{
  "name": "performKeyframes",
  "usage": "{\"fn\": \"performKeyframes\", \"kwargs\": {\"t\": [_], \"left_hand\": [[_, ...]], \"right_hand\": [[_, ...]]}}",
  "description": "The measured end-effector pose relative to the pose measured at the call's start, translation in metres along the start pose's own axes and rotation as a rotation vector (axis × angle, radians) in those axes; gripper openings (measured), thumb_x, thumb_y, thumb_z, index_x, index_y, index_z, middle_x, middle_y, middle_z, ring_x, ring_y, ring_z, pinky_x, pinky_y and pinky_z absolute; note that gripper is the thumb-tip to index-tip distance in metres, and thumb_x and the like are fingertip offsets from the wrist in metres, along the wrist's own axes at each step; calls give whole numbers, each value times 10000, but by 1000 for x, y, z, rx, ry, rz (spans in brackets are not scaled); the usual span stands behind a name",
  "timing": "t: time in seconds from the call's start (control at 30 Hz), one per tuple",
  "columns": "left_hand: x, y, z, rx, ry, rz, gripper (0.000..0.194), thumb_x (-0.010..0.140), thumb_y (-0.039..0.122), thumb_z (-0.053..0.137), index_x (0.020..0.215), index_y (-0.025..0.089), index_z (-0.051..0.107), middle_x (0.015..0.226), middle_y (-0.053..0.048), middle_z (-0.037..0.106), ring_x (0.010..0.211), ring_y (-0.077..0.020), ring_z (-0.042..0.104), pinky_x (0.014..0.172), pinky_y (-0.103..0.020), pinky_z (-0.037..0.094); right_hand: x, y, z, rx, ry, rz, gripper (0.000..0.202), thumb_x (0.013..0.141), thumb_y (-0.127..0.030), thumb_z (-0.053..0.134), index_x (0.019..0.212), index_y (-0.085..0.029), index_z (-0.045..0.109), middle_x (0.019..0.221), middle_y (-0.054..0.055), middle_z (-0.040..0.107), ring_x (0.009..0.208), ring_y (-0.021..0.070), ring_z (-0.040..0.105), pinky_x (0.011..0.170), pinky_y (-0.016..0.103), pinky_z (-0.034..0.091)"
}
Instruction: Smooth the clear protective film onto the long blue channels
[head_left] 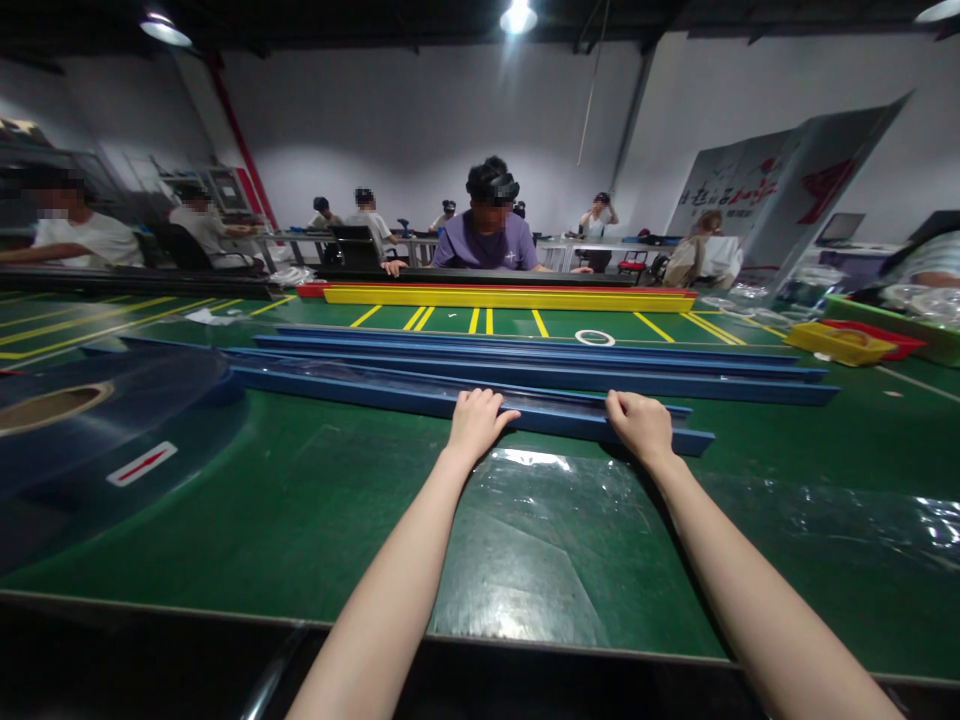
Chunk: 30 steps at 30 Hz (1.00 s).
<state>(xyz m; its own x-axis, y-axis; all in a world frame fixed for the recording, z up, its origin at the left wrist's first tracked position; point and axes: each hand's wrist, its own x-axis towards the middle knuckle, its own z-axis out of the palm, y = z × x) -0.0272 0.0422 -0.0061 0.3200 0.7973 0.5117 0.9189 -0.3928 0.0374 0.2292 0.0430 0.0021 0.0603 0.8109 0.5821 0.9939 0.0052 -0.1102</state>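
A long blue channel strip lies slightly slanted across the green table, nearest to me of several blue strips. My left hand is closed over its edge near the middle, fingers curled over and the thumb pointing right. Toward the strip's right end, my right hand is closed on the same edge, its fingertips hidden. Just behind lie more blue strips, side by side. Clear plastic film is spread flat on the table between and below my forearms.
At the left lies a big roll of clear film with a cardboard core. Yellow strips lie across the far side, where a person in purple sits. A white ring and yellow tray are farther back.
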Motion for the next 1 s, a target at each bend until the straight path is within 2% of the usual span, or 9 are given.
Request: {"fn": "performKeyframes", "kwargs": {"t": [0.33,1.0], "left_hand": [[3,-5,-1,-81,-14,-52,429,799,578,427,864,179,572,849,-53,661,847,-193,566,751,-303,313],[3,-4,-2,-53,-15,-72,424,788,581,438,819,187,592,828,-54,652,840,-193,562,734,-297,320]], "right_hand": [[0,1,0,5,-21,9,423,842,-358,338,588,-170,620,692,83,669,584,149,540,518,247,218],[0,0,-2,18,-21,20,423,838,-360,336,588,-173,622,684,84,667,574,149,535,516,251,217]]}}
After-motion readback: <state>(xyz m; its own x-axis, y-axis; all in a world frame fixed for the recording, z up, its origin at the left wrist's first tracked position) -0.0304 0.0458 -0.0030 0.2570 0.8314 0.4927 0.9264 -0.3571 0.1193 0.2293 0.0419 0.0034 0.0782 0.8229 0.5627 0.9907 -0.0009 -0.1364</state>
